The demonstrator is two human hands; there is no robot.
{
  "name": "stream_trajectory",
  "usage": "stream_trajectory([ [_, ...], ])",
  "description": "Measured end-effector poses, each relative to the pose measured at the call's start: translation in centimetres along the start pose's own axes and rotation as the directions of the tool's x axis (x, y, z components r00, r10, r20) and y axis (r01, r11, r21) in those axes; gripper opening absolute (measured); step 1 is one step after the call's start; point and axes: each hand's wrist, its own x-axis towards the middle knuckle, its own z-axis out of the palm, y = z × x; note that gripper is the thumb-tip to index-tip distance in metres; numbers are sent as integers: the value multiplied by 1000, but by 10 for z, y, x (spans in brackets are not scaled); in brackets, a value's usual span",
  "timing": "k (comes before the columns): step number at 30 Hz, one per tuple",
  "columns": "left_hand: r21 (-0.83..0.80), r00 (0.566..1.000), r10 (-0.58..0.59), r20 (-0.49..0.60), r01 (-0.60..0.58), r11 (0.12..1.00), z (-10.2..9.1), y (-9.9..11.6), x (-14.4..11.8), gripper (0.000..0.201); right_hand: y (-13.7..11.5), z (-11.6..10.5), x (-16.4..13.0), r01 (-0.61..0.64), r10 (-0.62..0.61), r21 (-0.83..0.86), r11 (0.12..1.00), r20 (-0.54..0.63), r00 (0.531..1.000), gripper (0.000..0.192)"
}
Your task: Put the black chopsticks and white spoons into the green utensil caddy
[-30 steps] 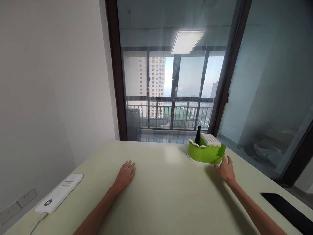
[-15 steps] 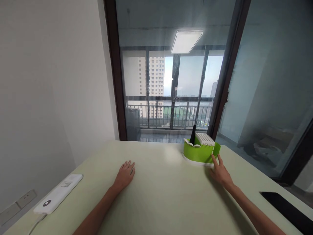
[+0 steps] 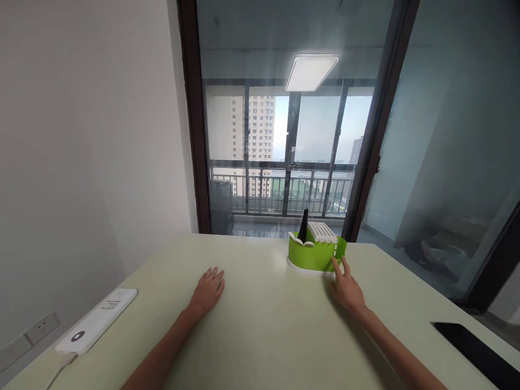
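The pale green tabletop [image 3: 268,325] carries a lime-green plastic holder with a white slotted insert [image 3: 314,253] near its far edge. The right hand [image 3: 347,290] touches the holder's side, fingers spread, gripping nothing — the left hand [image 3: 208,290] lies flat, empty.

Soft, even daylight enters through the glass door [image 3: 292,157] straight ahead, leaving the room moderately bright and slightly hazy. A ceiling lamp [image 3: 312,72] reflects in the glass as a bright rectangle. The table [image 3: 264,325] carries a pale sheen, and faint, soft-edged shadows lie beside the arms. Straight lines bow toward the frame edges. Focus is fairly sharp, without motion blur.
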Motion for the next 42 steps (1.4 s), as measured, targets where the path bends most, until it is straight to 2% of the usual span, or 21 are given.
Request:
stream_trajectory([
  [11,-39,1000,-8,2,8,999,3,0,0,52,3,-4,-3,44,-45,-18,999,-55,997,77],
  [18,-51,1000,-4,-5,4,999,4,1,0,52,-2,0,-5,164,-159,40,986,-110,981,91],
  [23,-59,1000,-12,0,12,998,4,0,-1,53,-23,2,-14,224,-210,95,970,-142,967,95],
  [29,-13,1000,-9,10,9,1000,1,1,-1,54,-63,2,-30,259,-232,145,955,-177,956,97],
  [36,3,1000,7,-9,-7,1000,2,-3,-2,52,-110,-10,-55,264,-222,193,945,-212,952,96],
  [42,16,1000,13,9,-13,1000,-1,-1,-1,52,-122,-25,-63,288,-239,246,926,-209,948,85],
])
